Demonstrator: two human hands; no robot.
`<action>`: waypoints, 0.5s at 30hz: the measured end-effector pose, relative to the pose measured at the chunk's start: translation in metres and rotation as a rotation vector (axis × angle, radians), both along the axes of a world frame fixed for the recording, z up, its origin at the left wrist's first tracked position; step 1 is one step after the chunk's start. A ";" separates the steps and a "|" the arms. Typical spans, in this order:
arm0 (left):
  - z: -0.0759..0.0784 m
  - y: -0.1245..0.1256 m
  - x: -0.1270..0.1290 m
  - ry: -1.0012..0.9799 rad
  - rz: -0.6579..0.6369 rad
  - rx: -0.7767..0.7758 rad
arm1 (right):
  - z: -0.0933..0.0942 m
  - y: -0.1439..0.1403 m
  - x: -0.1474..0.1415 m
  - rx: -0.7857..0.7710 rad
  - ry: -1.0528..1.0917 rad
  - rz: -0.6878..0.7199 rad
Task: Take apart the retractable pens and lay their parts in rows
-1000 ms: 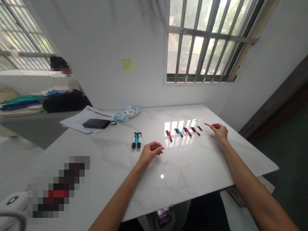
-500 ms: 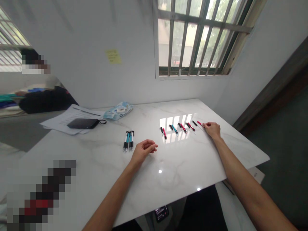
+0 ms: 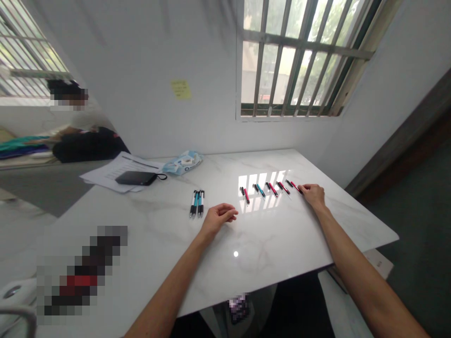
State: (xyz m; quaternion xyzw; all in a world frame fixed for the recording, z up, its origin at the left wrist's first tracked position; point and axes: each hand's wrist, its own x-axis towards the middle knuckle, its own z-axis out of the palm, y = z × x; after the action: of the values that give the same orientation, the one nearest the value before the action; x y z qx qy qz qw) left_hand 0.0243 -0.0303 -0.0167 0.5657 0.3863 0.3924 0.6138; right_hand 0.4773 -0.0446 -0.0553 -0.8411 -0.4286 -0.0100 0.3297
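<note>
My right hand pinches the near end of a red pen barrel at the right end of a row on the white marbled table. Just beside that barrel, at its far end, lies a black pen part. Leftward along the row are more pairs of a black part with a coloured barrel, among them a teal barrel and a red barrel. My left hand rests on the table, fingers loosely curled together, nothing visible in them. Near it, several pens with black grips lie side by side.
At the back left, a dark phone-like device with a strap lies on printed papers, near a light blue packet. A pixelated dark and red object is at the left. The table's front edge runs above my legs.
My right hand has brought the red barrel down onto the table beside the black part, in line with the row. My left hand keeps its pose. The camera view has shifted slightly.
</note>
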 end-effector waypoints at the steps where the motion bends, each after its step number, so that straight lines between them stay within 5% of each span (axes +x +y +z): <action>1: -0.001 0.000 0.000 -0.003 -0.003 -0.004 | 0.006 -0.001 -0.007 0.040 -0.001 0.013; 5: -0.001 0.000 0.000 -0.009 -0.007 -0.017 | 0.033 -0.008 -0.070 0.296 0.141 0.357; 10: 0.006 -0.004 0.001 0.030 -0.060 0.000 | 0.046 -0.027 -0.192 0.319 0.473 0.982; 15: 0.008 -0.006 -0.001 0.050 -0.131 0.024 | 0.044 -0.041 -0.247 0.300 0.574 1.099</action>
State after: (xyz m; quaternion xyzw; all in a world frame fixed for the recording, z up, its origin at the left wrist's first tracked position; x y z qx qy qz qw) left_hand 0.0231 -0.0368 -0.0089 0.6067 0.3589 0.3421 0.6214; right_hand 0.2305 -0.0856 -0.0115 -0.4125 -0.6859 0.3265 0.5028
